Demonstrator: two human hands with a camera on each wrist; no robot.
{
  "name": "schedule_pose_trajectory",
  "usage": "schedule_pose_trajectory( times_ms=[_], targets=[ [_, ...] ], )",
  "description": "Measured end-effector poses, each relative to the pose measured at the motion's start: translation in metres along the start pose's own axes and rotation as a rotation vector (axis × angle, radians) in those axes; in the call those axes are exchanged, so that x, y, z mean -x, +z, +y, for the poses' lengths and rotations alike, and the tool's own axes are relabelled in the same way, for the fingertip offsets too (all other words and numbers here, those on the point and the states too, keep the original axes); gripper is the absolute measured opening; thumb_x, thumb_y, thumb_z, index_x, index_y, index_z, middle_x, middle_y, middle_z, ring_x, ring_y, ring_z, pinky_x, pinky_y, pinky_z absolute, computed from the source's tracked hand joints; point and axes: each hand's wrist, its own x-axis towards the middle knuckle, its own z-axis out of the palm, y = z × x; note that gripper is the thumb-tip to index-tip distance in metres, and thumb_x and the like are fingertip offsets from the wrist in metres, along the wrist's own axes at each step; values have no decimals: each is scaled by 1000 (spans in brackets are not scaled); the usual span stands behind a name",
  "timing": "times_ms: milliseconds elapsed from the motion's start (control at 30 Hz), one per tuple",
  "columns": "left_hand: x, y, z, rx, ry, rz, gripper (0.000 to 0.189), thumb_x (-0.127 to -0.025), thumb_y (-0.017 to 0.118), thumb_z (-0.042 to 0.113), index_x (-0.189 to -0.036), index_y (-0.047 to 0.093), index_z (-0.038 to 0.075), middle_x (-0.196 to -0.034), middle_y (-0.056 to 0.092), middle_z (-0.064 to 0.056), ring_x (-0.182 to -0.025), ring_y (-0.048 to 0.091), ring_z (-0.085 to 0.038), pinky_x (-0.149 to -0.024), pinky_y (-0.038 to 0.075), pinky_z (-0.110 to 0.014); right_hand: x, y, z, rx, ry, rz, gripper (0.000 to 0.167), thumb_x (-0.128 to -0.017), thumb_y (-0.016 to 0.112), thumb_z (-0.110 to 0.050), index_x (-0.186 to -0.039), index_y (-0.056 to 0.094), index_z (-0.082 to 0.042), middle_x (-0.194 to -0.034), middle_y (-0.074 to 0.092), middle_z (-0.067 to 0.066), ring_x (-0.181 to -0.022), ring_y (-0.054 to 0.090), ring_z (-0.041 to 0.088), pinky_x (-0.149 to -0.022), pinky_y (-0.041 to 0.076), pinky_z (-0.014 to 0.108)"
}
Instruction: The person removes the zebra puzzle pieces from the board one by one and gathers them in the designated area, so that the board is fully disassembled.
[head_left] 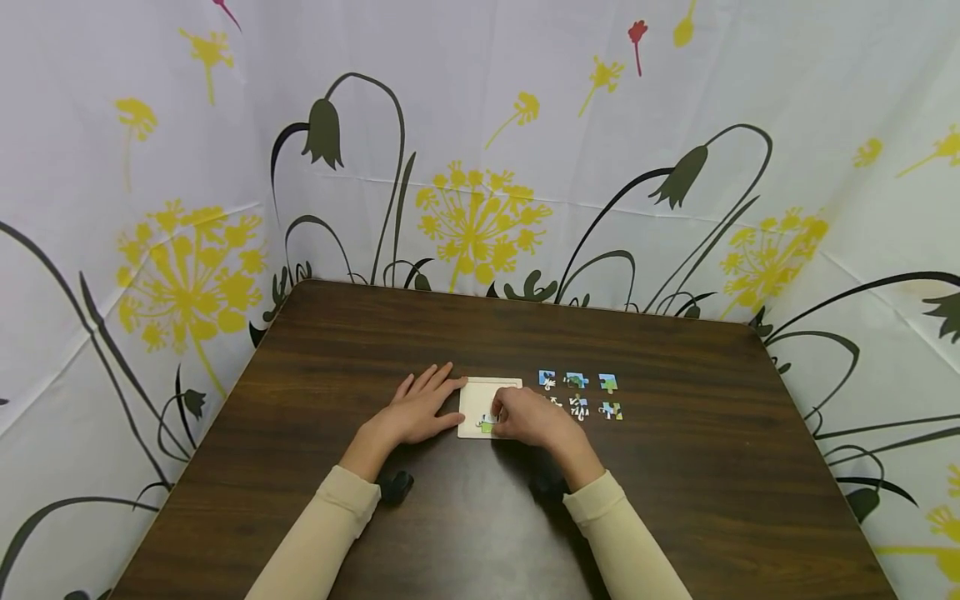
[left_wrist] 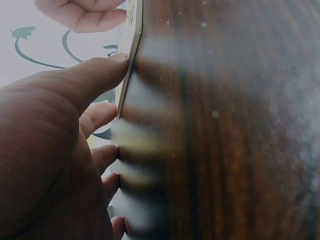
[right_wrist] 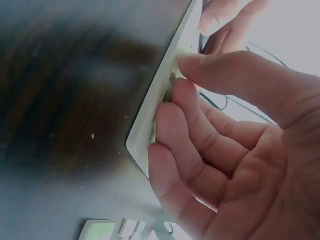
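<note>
A pale square puzzle tray (head_left: 477,395) lies flat on the dark wooden table. My left hand (head_left: 420,412) is spread on the tabletop at its left side, thumb and index fingertips against the tray's edge. In its lower part sit jigsaw pieces (head_left: 487,427) in green, blue and white. My right hand (head_left: 534,418) reaches over the tray's right half with fingers curled down. Close up in the right wrist view, its thumb (right_wrist: 220,70) and fingertips meet at a puzzle piece low in the tray, mostly hidden by the fingers.
Loose jigsaw pieces (head_left: 576,381) lie in two rows right of the tray, some partly behind the right hand. The brown table (head_left: 360,333) ends at a white curtain (head_left: 480,125) printed with flowers. Dark straps with devices (head_left: 396,488) sit at both wrists.
</note>
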Motion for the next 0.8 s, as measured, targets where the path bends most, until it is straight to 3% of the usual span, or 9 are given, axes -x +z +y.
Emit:
schedule_pose_trajectory(
  times_ms=[467,800],
  targets=[
    [-7,7,-9,13,-10,11,72,-108,61,48,-171,35,25,-183,10,-9,-170,4,-37,-133,-3,-68,-2,-2,12,-48,-52,-2,15,-99,78,-18,-106,65,-14,-87,65,-3,-72,57,12,-67,49,30],
    [3,-3,5,-15,-13,-12,69,-110,60,46,-170,36,22,-182,12,-13,-169,7,-40,-133,2,-69,-1,-5,13,-133,-130,-1,7,-105,69,-12,-99,66,-15,-83,62,-3,-69,55,11,-65,47,29]
  ],
)
